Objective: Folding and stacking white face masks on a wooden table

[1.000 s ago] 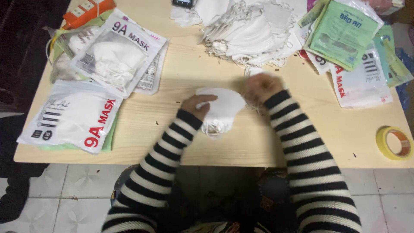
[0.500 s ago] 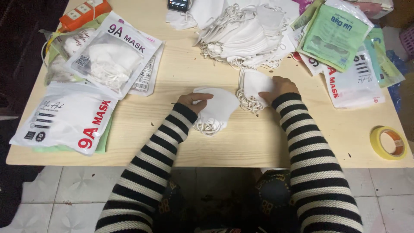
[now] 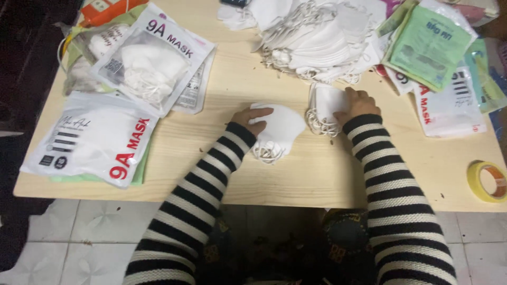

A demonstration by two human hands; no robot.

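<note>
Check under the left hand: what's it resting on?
The left hand lies on a small stack of folded white masks on the wooden table, ear loops spilling out at the stack's near end. How many masks are in the stack can't be told; the top one covers the rest.

A heap of loose white masks (image 3: 317,39) lies at the table's (image 3: 222,174) far edge. Packed mask bags (image 3: 92,140) sit left, green packets (image 3: 428,45) right, and a yellow tape roll (image 3: 487,181) near the right corner.
</note>
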